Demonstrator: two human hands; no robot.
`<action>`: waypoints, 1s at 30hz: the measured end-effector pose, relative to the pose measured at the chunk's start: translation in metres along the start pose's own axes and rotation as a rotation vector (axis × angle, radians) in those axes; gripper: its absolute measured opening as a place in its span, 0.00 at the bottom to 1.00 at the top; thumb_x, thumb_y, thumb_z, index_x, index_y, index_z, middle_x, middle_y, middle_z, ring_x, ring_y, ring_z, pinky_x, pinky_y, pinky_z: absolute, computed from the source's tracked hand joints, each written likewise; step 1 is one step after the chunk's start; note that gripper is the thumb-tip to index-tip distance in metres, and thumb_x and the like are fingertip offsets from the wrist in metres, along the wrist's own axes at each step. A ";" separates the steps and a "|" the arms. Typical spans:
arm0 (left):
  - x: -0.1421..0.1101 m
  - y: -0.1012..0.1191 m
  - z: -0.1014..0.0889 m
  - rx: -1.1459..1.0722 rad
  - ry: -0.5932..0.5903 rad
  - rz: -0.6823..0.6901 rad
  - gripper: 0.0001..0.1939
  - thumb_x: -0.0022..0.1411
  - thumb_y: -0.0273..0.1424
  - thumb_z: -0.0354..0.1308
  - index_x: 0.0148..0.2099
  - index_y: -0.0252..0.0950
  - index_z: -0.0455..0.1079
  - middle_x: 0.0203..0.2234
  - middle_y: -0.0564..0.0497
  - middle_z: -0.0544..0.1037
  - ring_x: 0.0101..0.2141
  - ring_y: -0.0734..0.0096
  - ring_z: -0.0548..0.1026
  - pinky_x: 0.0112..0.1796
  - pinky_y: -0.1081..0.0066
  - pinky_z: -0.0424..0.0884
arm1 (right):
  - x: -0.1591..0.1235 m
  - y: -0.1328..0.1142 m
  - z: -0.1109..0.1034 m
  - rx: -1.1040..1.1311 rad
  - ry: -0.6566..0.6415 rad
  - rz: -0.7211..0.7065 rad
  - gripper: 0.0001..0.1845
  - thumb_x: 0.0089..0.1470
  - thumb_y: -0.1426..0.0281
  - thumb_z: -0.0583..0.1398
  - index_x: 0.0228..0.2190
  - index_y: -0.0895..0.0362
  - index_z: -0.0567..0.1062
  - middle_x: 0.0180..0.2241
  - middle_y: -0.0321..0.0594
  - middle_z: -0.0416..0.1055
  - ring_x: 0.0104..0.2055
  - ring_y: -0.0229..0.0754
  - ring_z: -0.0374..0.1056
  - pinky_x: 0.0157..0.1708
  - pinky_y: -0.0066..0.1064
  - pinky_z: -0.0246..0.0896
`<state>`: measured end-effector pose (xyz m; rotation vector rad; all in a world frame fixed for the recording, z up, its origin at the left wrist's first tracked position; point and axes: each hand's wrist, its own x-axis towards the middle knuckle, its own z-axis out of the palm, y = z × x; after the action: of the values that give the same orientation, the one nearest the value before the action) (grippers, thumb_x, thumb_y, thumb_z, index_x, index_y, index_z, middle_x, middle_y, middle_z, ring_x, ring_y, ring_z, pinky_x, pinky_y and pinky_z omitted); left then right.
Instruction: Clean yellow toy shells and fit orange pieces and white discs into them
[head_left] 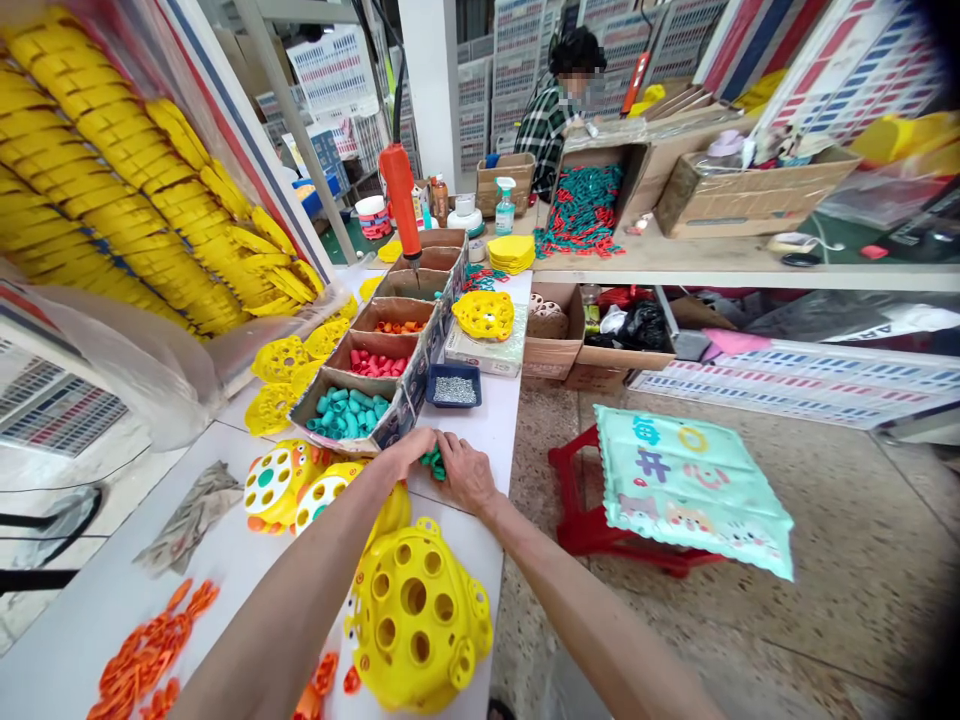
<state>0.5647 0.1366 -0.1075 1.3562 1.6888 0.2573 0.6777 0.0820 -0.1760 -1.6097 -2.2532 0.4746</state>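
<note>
My left hand [415, 447] and my right hand [466, 474] meet over the white table, just in front of the compartment box. Between them shows a small bunch of green plastic pieces [433, 462]. The fingers of both hands are closed around these pieces, with the fingertips partly hidden. Close below lies a yellow plastic animal-shaped shell [415, 597] with round holes. Under and beside my left forearm sit yellow duck-like pieces with white hole plates [276, 482]. A dark tray of small metal screws [454, 391] stands just beyond my hands.
The cardboard compartment box [390, 431] holds teal, pink and orange parts. An orange electric screwdriver [401, 200] hangs above it. Orange links [154, 645] lie at lower left. A red stool [576, 500] with a mint cushion [694, 485] stands right. A person [551, 115] sits at the back.
</note>
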 end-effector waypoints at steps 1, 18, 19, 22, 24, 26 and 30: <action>0.001 0.000 0.000 -0.041 -0.013 -0.035 0.18 0.69 0.38 0.59 0.57 0.36 0.70 0.53 0.44 0.75 0.48 0.58 0.77 0.47 0.54 0.77 | 0.000 0.001 0.000 -0.008 -0.003 0.000 0.39 0.57 0.63 0.61 0.66 0.56 0.55 0.59 0.53 0.66 0.52 0.53 0.66 0.43 0.37 0.68; -0.003 0.007 0.003 -0.513 -0.046 -0.142 0.20 0.65 0.48 0.59 0.36 0.34 0.72 0.24 0.55 0.74 0.22 0.74 0.71 0.26 0.71 0.69 | 0.012 0.016 0.006 -0.042 0.051 -0.087 0.40 0.57 0.61 0.59 0.66 0.61 0.57 0.60 0.56 0.66 0.44 0.52 0.74 0.37 0.35 0.69; -0.004 0.009 0.002 -0.523 -0.039 -0.133 0.21 0.63 0.49 0.61 0.34 0.35 0.71 0.21 0.56 0.73 0.22 0.73 0.70 0.26 0.71 0.68 | 0.014 0.016 0.004 -0.042 0.060 -0.099 0.39 0.56 0.61 0.60 0.65 0.61 0.58 0.60 0.55 0.66 0.44 0.52 0.74 0.37 0.35 0.69; -0.010 0.021 -0.005 -0.551 -0.029 -0.088 0.21 0.60 0.50 0.63 0.30 0.37 0.70 0.17 0.56 0.72 0.21 0.70 0.71 0.25 0.71 0.67 | 0.022 0.016 -0.009 -0.044 0.101 -0.135 0.38 0.56 0.61 0.60 0.64 0.60 0.60 0.59 0.55 0.66 0.45 0.53 0.73 0.36 0.35 0.69; -0.016 0.034 -0.011 -0.569 -0.028 -0.048 0.20 0.60 0.48 0.63 0.29 0.37 0.69 0.16 0.56 0.72 0.20 0.70 0.70 0.25 0.72 0.66 | 0.026 0.014 -0.024 -0.045 0.133 -0.151 0.37 0.58 0.59 0.59 0.64 0.62 0.60 0.60 0.57 0.65 0.46 0.54 0.73 0.36 0.36 0.69; -0.026 0.049 -0.017 -0.585 -0.042 -0.013 0.19 0.61 0.46 0.63 0.28 0.37 0.69 0.16 0.56 0.72 0.20 0.72 0.70 0.24 0.73 0.65 | 0.026 0.011 -0.044 -0.048 0.153 -0.153 0.37 0.59 0.58 0.58 0.64 0.63 0.59 0.59 0.58 0.65 0.47 0.54 0.72 0.38 0.37 0.69; -0.067 0.082 -0.014 -0.628 -0.132 0.011 0.18 0.64 0.44 0.61 0.29 0.37 0.68 0.17 0.57 0.72 0.20 0.75 0.69 0.23 0.76 0.64 | -0.005 0.006 -0.091 -0.077 0.156 -0.109 0.36 0.61 0.59 0.56 0.65 0.61 0.56 0.61 0.56 0.61 0.52 0.53 0.69 0.42 0.37 0.68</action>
<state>0.6057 0.1153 -0.0117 0.8878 1.3314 0.6304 0.7257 0.0861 -0.0977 -1.4939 -2.2511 0.2289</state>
